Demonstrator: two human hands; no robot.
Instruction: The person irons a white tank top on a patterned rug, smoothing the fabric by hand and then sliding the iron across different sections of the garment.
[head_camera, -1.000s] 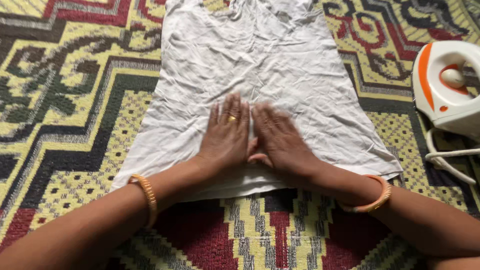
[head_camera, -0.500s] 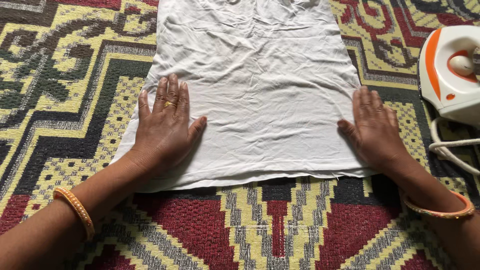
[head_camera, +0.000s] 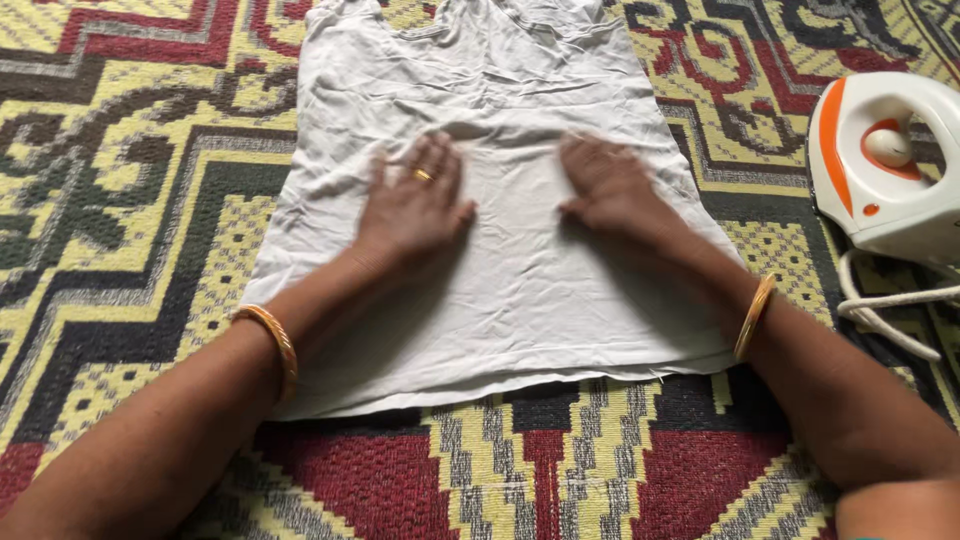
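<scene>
Since half a second ago I see both palms drawn in from the hem's corners toward the middle of the white garment (head_camera: 500, 250) on the patterned rug (head_camera: 130, 200). From the head view, my left hand (head_camera: 415, 205) and right hand (head_camera: 610, 190) lie flat, fingers spread, gripping nothing; pushing inward could bunch fresh creases, and the iron's cord (head_camera: 880, 310) beside my right wrist might snag.

One camera, worn on the person's head, looks steeply down and forward from close above the floor. Both forearms enter from the bottom edge, the left hand (head_camera: 415, 205) and right hand (head_camera: 610, 185) near mid-frame. The white crumpled cotton garment (head_camera: 520, 290) fills the centre; the patterned woven mat (head_camera: 130, 180) reaches every edge.
</scene>
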